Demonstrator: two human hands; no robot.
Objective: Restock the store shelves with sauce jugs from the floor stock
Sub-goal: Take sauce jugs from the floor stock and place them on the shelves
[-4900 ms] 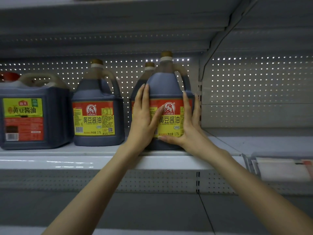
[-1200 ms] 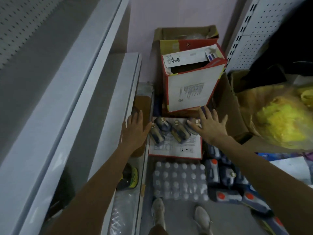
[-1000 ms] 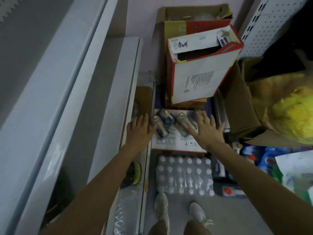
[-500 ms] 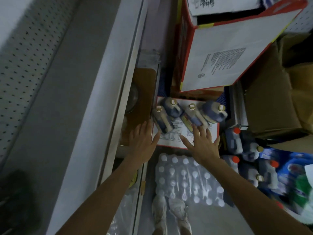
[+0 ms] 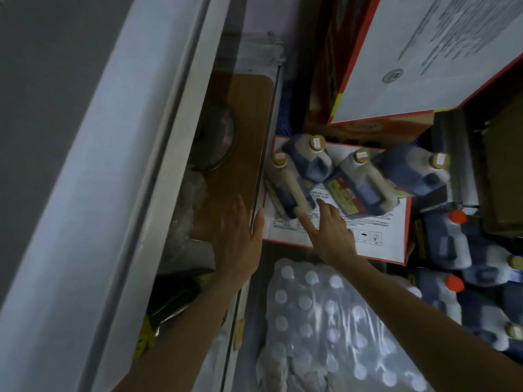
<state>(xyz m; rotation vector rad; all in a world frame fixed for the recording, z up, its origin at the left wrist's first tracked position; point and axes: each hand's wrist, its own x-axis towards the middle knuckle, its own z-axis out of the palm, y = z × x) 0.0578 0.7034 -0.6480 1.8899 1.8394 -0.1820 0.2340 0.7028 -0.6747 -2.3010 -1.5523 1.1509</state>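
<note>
Cardboard surface: white printed red-edged carton (image 5: 376, 241) on a cluttered store floor, beside a grey metal shelf (image 5: 135, 165) and beyond shrink-wrapped white-capped bottles (image 5: 319, 321).
Jugs: four dark tan-capped plastic sauce jugs (image 5: 359, 188) on the carton.
Right hand (image 5: 331, 236): fingers spread, tips beside the leftmost jug (image 5: 288, 190).
Left hand (image 5: 240, 244): fingers straight, holding nothing.

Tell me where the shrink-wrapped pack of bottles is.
Head view, bottom centre: the shrink-wrapped pack of bottles lies just on the near side of the white carton carrying four sauce jugs, with orange-capped jugs to its right.
</note>
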